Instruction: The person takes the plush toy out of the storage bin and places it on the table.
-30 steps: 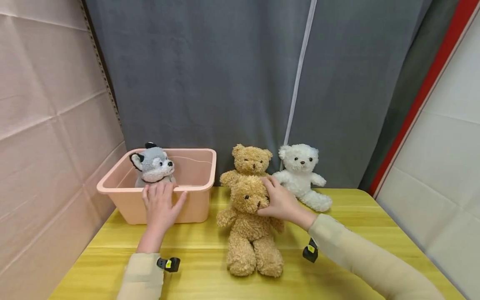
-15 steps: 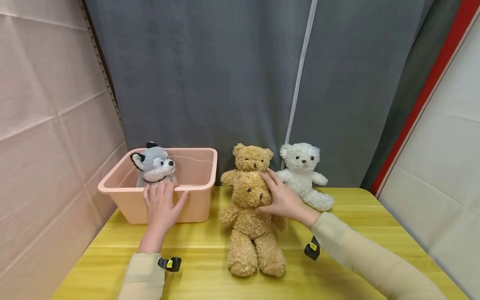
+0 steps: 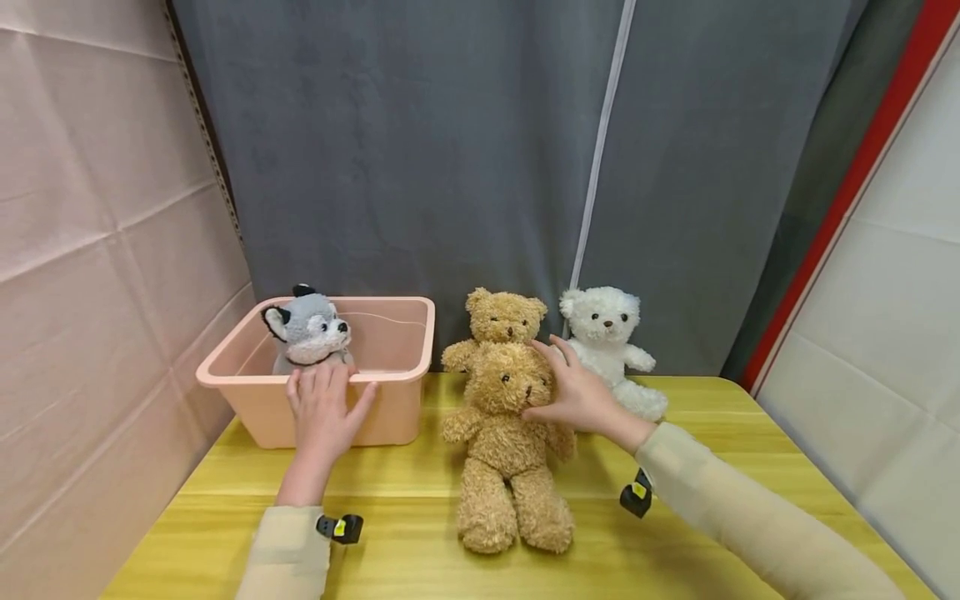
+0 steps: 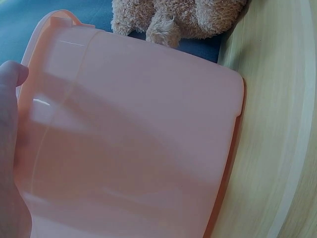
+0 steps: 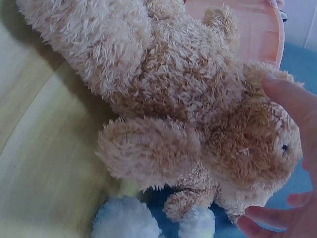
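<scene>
In the head view my left hand (image 3: 324,412) grips the front rim of a pink plastic tub (image 3: 397,408), fingers over the edge, thumb outside. A grey-and-white husky plush (image 3: 311,329) sits inside. My right hand (image 3: 581,400) is beside the head of the front brown teddy bear (image 3: 506,450), fingers and thumb spread apart; the thumb is by its face. In the right wrist view the fingers reach around the head of this teddy bear (image 5: 183,74) without closing on it. This bear sits upright, partly covering a second brown teddy bear (image 3: 504,321) behind it.
A white teddy bear (image 3: 603,333) sits behind my right hand, near the grey curtain (image 3: 420,167). All stands on a yellow wooden table (image 3: 397,517). Pale cloth walls (image 3: 97,250) rise on both sides.
My right hand has drawn back slightly to the right, its fingers spreading off the front brown teddy bear's head. That bear's head has turned and shifted slightly right. My left hand stays put.
</scene>
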Demonstrator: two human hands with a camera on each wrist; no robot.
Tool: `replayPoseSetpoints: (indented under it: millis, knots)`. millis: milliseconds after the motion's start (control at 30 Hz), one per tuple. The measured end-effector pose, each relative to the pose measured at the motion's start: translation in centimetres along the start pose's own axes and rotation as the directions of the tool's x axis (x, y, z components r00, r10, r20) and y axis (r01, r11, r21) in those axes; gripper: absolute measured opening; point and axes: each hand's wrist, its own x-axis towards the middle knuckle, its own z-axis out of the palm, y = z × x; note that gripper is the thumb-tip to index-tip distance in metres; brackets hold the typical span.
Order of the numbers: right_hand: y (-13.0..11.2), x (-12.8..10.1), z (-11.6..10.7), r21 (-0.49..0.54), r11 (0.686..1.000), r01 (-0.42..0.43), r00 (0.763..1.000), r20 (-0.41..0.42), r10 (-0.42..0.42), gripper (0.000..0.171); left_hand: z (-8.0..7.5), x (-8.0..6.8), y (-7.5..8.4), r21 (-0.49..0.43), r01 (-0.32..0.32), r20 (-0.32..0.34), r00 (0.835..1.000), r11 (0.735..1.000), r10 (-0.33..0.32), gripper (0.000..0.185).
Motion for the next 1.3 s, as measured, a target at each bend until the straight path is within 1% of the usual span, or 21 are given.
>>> replayPoseSetpoints:
  millis: [67, 100, 200, 400, 567, 733, 867, 1033, 1100, 1200, 1300]
  knots:
    - [0.1, 0.0, -0.4, -0.007, 1.0, 0.003, 1.0, -0.009, -0.003, 0.115, 0.0, 0.1, -0.1, 0.002, -0.003, -0.004, 1.0, 1.0, 0.003, 0.041]
    - [0.1, 0.1, -0.7, -0.027, 1.0, 0.008, 1.0, -0.019, -0.008, 0.114, 0.0, 0.1, -0.1, 0.004, -0.006, -0.006, 1.0, 1.0, 0.006, 0.041]
    - [-0.1, 0.5, -2.0, -0.058, 0.998, 0.023, 0.999, -0.038, -0.025, 0.109, -0.1, 0.3, -0.1, 0.004, -0.013, -0.014, 1.0, 1.0, 0.013, 0.041]
    - [-1.6, 2.2, -4.8, -0.126, 0.989, 0.083, 0.992, -0.083, -0.094, 0.1, -0.3, 0.5, -0.4, 0.007, -0.016, -0.014, 1.0, 1.0, 0.016, 0.041]
    - [-3.6, 4.5, -6.1, -0.174, 0.968, 0.18, 0.974, -0.106, -0.2, 0.094, -0.4, 0.5, -0.7, 0.014, -0.018, 0.015, 1.0, 1.0, 0.017, 0.04]
    - [-5.5, 7.0, -6.0, -0.228, 0.931, 0.286, 0.945, -0.096, -0.314, 0.089, -0.3, 0.3, -0.6, 0.015, -0.015, 0.046, 0.999, 1.0, 0.014, 0.036]
    - [-7.0, 9.0, -5.2, -0.264, 0.886, 0.381, 0.906, -0.087, -0.415, 0.087, -0.2, 0.4, -0.4, 0.018, -0.017, 0.056, 0.998, 1.0, 0.016, 0.035]
    - [-9.0, 11.7, -3.8, -0.284, 0.819, 0.498, 0.841, -0.069, -0.536, 0.086, -0.1, 0.2, -0.3, 0.022, -0.019, 0.062, 0.998, 1.0, 0.017, 0.036]
    - [-9.8, 12.8, -3.4, -0.297, 0.791, 0.535, 0.815, -0.063, -0.575, 0.085, -0.1, 0.1, -0.3, 0.022, -0.019, 0.061, 0.998, 1.0, 0.018, 0.036]
    - [-11.2, 14.2, -3.0, -0.331, 0.752, 0.57, 0.784, -0.055, -0.619, 0.084, -0.2, -0.1, -0.3, 0.024, -0.022, 0.056, 0.998, 0.999, 0.02, 0.038]
    - [-12.5, 15.4, -2.6, -0.371, 0.706, 0.604, 0.745, -0.052, -0.665, 0.083, -0.4, -0.3, -0.2, 0.028, -0.027, 0.048, 0.999, 0.999, 0.026, 0.042]
